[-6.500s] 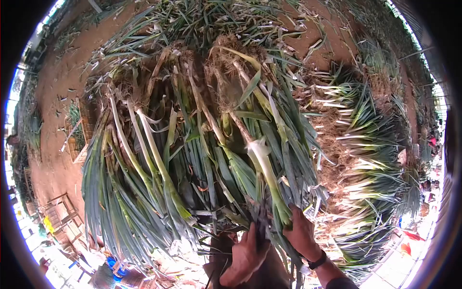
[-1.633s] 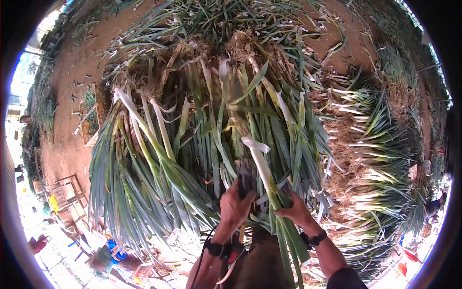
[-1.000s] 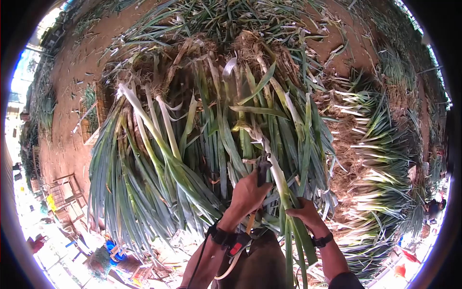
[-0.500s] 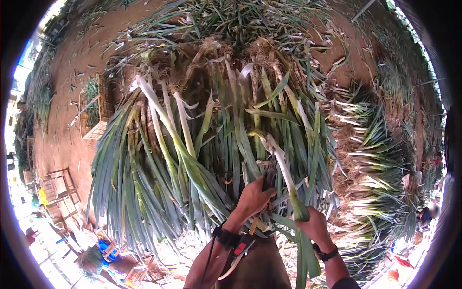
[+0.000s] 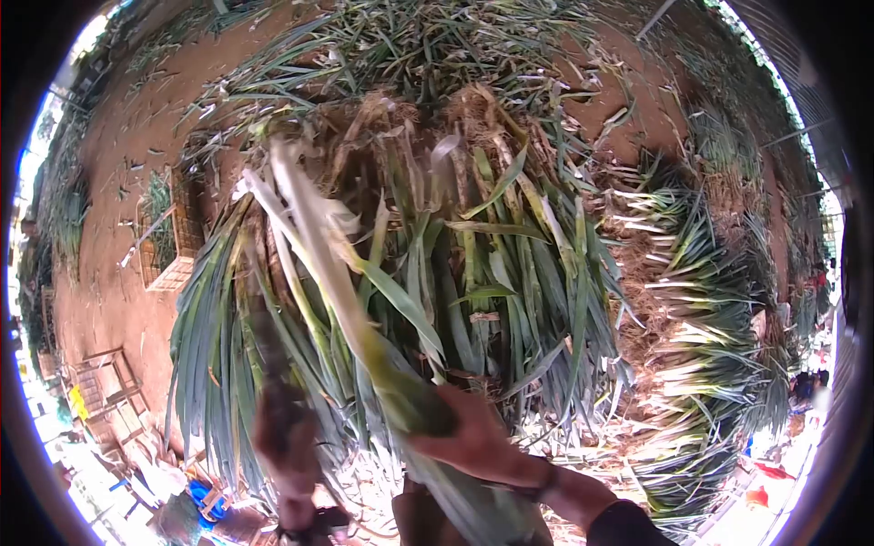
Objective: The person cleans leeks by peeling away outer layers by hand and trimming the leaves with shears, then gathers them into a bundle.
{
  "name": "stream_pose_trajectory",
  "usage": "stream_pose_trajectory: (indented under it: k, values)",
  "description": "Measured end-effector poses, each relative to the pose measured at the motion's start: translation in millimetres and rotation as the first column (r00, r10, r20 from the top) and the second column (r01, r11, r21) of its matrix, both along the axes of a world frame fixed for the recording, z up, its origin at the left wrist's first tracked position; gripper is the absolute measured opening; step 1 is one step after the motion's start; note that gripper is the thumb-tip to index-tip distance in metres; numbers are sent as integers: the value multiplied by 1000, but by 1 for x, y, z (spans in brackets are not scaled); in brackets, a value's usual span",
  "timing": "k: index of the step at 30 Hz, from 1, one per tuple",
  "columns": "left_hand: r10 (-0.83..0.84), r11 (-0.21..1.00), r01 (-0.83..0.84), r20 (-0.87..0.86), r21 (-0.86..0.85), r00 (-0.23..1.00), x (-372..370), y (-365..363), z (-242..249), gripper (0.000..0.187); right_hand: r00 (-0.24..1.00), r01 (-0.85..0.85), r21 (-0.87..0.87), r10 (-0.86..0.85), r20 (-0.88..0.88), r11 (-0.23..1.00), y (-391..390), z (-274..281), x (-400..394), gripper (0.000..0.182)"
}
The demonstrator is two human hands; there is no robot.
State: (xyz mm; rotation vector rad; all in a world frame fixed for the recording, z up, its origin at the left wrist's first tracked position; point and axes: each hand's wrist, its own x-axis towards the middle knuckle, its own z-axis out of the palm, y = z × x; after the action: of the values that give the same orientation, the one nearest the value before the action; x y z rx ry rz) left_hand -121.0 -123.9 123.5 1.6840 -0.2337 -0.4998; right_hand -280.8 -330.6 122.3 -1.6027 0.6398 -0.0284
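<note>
My right hand [image 5: 469, 432] is wrapped around the green part of a leek [image 5: 319, 241]. Its white shaft points up and left over the pile, and its leaves trail below my hand. Down at the left, my left hand [image 5: 287, 446] is smeared by motion. A long, dark, blade-like tool [image 5: 266, 350] rises from it, too blurred to name surely. Beneath both hands lies a broad heap of leeks [image 5: 519, 264], with roots at the far side and green leaves towards me. Several paler, stripped leeks [image 5: 273, 214] rest on the heap's left part, partly behind the held one.
Along the right runs a long row of trimmed leeks [image 5: 687, 300], white ends inward. Loose leaves [image 5: 410, 45] cover the ground beyond the heap. A yellowish crate [image 5: 173, 237] with greens stands at the left, and wooden frames [image 5: 114, 382] lie nearer on that side.
My right hand has swung left and upward with the leek, whose white end now lies over the heap's upper left. My left hand has moved left with the dark tool, away from the middle.
</note>
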Motion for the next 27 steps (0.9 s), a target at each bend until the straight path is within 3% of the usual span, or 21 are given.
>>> stream_pose_trajectory:
  k: [2, 4, 7, 9, 10, 12, 14, 17, 18, 19, 20, 21, 22, 23, 24, 27]
  values:
    - [120, 979, -136, 114, 153, 986, 11, -1, 25, 64, 998, 57, 17, -57, 23, 998, 34, -49, 47, 41]
    - [64, 963, -102, 157, 249, 986, 11, 7, 16, 65, 999, -48, -238, 50, 2, 970, 64, -114, 70, 34]
    - [-21, 933, -37, 157, 357, 987, -9, -4, 6, 70, 986, -93, -299, 46, -162, 950, 64, -152, 89, 32]
    - [-15, 934, -51, 181, 354, 983, -32, -11, -11, 78, 976, 6, 123, 21, -217, 992, 33, -144, 85, 33]
    - [-57, 939, 21, 95, 343, 994, -39, -10, -14, 84, 970, 68, 331, 16, -243, 941, 9, -136, 89, 34]
    - [-60, 966, 40, 72, 255, 996, -61, -16, -25, 87, 981, 171, 423, -113, -160, 890, -36, -140, 100, 33]
    - [-157, 939, 102, 145, 329, 977, -78, -20, -32, 87, 979, 124, 464, -184, 85, 877, -100, -118, 115, 45]
    - [-320, 906, 216, 256, 363, 912, -94, -37, -34, 90, 973, 222, 169, -230, 29, 960, -184, -71, 91, 75]
    - [-319, 916, 235, 237, 324, 918, -98, -42, -36, 90, 972, 232, 53, -234, 33, 971, -209, -95, 71, 88]
    - [-333, 902, 261, 169, 344, 928, -101, -41, -34, 85, 946, 280, -276, -313, -81, 919, -227, -129, 39, 97]
    - [-344, 886, 289, 96, 363, 934, -104, -41, -33, 81, 894, 259, -578, -419, -162, 774, -243, -168, 0, 106]
    - [-346, 888, 270, 153, 371, 926, -105, -47, -36, 83, 816, 142, -659, -464, -344, 739, -264, -210, -42, 116]
    - [-348, 890, 250, 214, 380, 913, -104, -56, -41, 86, 699, 11, -708, -512, -499, 706, -280, -224, -70, 125]
    - [-349, 891, 227, 275, 392, 896, -104, -64, -45, 89, 634, -60, -688, -504, -586, 723, -292, -239, -98, 123]
    - [-349, 887, 243, 225, 394, 909, -105, -70, -46, 89, 558, -129, -656, -492, -668, 744, -299, -242, -115, 122]
    - [-323, 888, 261, 111, 377, 940, -121, -85, -57, 88, 651, -60, -499, -345, -676, 865, -317, -255, -147, 95]
